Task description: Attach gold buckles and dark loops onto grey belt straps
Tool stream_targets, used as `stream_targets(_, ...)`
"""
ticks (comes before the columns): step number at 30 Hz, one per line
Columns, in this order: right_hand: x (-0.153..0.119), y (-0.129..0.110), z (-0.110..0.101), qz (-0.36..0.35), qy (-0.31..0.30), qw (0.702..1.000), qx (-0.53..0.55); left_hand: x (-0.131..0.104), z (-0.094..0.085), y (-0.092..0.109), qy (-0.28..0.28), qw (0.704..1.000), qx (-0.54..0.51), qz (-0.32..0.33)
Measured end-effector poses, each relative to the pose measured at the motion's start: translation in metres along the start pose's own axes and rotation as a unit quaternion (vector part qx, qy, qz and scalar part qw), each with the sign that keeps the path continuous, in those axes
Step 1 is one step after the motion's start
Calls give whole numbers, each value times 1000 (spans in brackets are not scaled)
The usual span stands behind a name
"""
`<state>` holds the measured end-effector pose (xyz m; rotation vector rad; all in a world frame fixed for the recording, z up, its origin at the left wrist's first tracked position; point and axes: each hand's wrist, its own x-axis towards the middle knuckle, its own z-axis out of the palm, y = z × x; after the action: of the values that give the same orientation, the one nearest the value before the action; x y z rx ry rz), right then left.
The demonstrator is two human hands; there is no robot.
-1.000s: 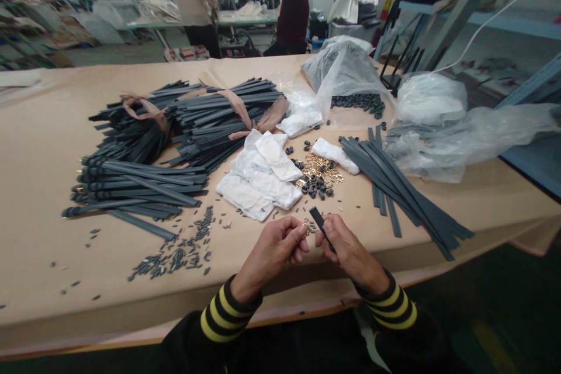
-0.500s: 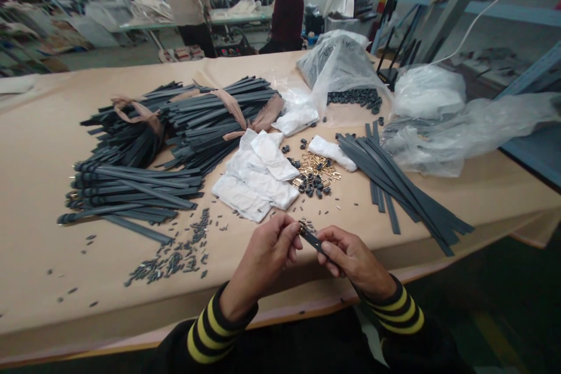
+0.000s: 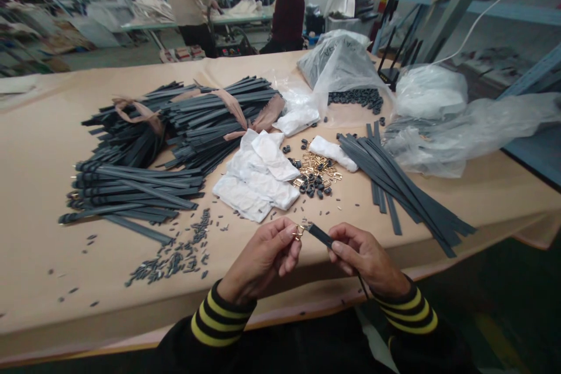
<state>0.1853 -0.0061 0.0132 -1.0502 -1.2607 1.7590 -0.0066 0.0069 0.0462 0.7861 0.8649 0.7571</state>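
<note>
Between thumb and fingers my left hand [image 3: 274, 245] pinches a small gold buckle [image 3: 299, 232] with a prong. My right hand [image 3: 362, 254] grips a dark grey strap [image 3: 321, 235] close to its end, which points at the buckle. The rest of the strap hangs down below my right hand. Whether the strap's tip touches the buckle I cannot tell. Just beyond my hands lies a pile of gold buckles [image 3: 326, 167] mixed with dark loops [image 3: 313, 185]. A folded white cloth [image 3: 258, 178] is left of that pile.
Loose grey straps [image 3: 403, 187] lie to the right, with plastic bags [image 3: 346, 64] behind. On the left are tied strap bundles [image 3: 210, 111], straps with buckles [image 3: 135, 187] and scattered small dark pieces [image 3: 170, 260]. Two people [image 3: 287, 6] are across the room.
The strap end and the buckle, close together before, now show a gap, with the buckle in my left fingers. My right hand has shifted slightly right with the strap.
</note>
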Motion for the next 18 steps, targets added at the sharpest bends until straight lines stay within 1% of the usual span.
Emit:
stream_targets(1, 0, 1, -1, 5, 12, 1000, -10, 0, 0, -1, -2, 1000, -7, -1)
stream_targets(3, -1, 2, -1, 17, 16, 999, -31, 1, 0, -2, -5, 1000, -19, -3)
stream_targets(8, -3, 3, 3, 23, -11, 999, -39, 1, 1, -8, -16, 998, -46, -28)
stream_targets(11, -5, 1, 2, 19, -23, 998, -50, 0, 2, -13, -32, 994, -89, -46)
stream_targets(13, -7, -1, 0, 14, -27, 997, -76, 0, 2, -18, -45, 990, -119, -55)
stream_targets(16, -8, -4, 2, 12, -15, 992, -123, 2, 6, -26, -61, 986, -137, -67)
stream_targets(18, -9, -5, 6, 7, -6, 992, -126, 3, 11, -32, -64, 986, -133, -78)
